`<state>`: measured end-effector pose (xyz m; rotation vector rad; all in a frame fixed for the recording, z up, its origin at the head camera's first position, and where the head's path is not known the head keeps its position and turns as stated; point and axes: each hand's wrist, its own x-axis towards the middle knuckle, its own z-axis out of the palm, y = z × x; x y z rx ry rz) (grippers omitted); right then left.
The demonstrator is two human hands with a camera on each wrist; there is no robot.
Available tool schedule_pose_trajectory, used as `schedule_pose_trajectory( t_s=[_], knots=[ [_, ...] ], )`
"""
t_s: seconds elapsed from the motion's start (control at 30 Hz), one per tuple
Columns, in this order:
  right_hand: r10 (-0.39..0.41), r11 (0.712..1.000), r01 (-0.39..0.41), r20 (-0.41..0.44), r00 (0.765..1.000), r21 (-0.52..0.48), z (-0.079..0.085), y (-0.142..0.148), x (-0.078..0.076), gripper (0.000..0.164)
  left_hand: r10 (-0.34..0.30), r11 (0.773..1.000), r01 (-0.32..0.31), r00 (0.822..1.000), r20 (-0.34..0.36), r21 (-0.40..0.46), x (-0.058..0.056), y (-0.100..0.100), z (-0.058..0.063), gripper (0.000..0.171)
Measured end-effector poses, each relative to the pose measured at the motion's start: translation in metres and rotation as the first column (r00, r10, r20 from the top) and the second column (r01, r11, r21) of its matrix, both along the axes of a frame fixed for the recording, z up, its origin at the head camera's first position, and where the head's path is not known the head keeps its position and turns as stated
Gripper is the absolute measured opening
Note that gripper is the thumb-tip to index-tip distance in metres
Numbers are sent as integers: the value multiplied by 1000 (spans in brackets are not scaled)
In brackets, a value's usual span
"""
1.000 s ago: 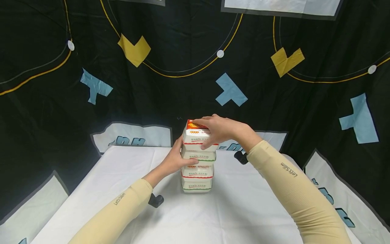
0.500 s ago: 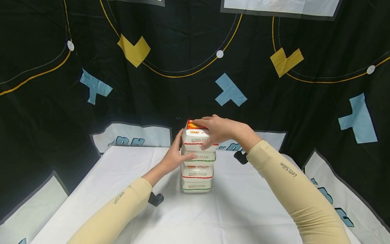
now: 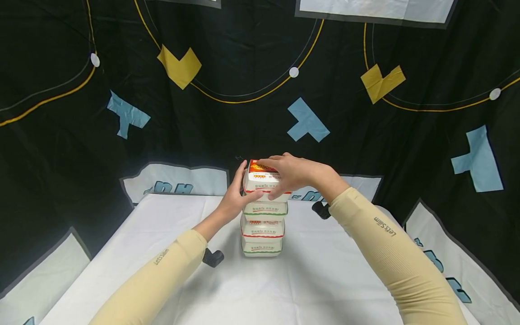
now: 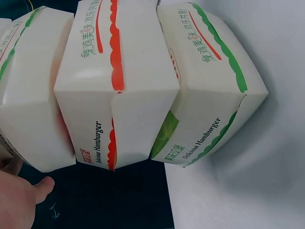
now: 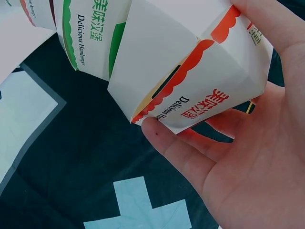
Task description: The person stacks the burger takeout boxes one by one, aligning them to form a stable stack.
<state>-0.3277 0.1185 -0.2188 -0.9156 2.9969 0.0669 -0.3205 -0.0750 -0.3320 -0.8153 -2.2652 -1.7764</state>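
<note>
A stack of several white paper hamburger boxes stands on the table. The top hamburger box (image 3: 262, 186) has a red scalloped edge and a red printed lid; a green-edged box (image 3: 266, 209) lies directly under it. My right hand (image 3: 293, 172) grips the top box, fingers over its lid and far side, thumb at the front edge. In the right wrist view, this box (image 5: 176, 90) sits between thumb and fingers. My left hand (image 3: 234, 198) is at the top box's left side, fingers fairly straight, thumb in front of its lower edge. In the left wrist view, only part of the hand (image 4: 16, 200) shows.
Lower in the stack are a red-edged box (image 3: 263, 230) and a green-edged bottom box (image 3: 262, 248). White cloth covers the table (image 3: 325, 280). Behind hangs a black curtain (image 3: 252, 131) with blue and yellow shapes. Small black devices (image 3: 213, 257) sit at both wrists.
My left hand has slid up the stack; its thumb has gone from the second box to the top box's lower edge. The right hand and the boxes look unmoved.
</note>
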Motion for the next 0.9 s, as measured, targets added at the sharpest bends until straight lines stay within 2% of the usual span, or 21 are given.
schedule_pose_trajectory(
  t_s=[0.07,0.33,0.5,0.67,0.9],
  knots=[
    [-1,1000,1,-3,1000,1,0,0,0,94,3,1000,-3,1000,-6,0,-1,0,0,92],
    [8,1000,-8,5,1000,-6,0,2,-1,93,24,1000,-24,999,-33,9,-24,-1,-18,89],
    [28,999,-26,33,999,-36,2,7,-1,91,26,1000,-25,998,-65,14,-26,0,-19,88],
    [41,997,-39,34,999,-65,4,17,-3,91,21,1000,-20,998,-66,17,-26,-1,-18,89],
    [-15,992,20,40,999,-122,5,40,-2,98,22,1000,-20,998,-62,22,-26,-2,-17,89]
  ],
)
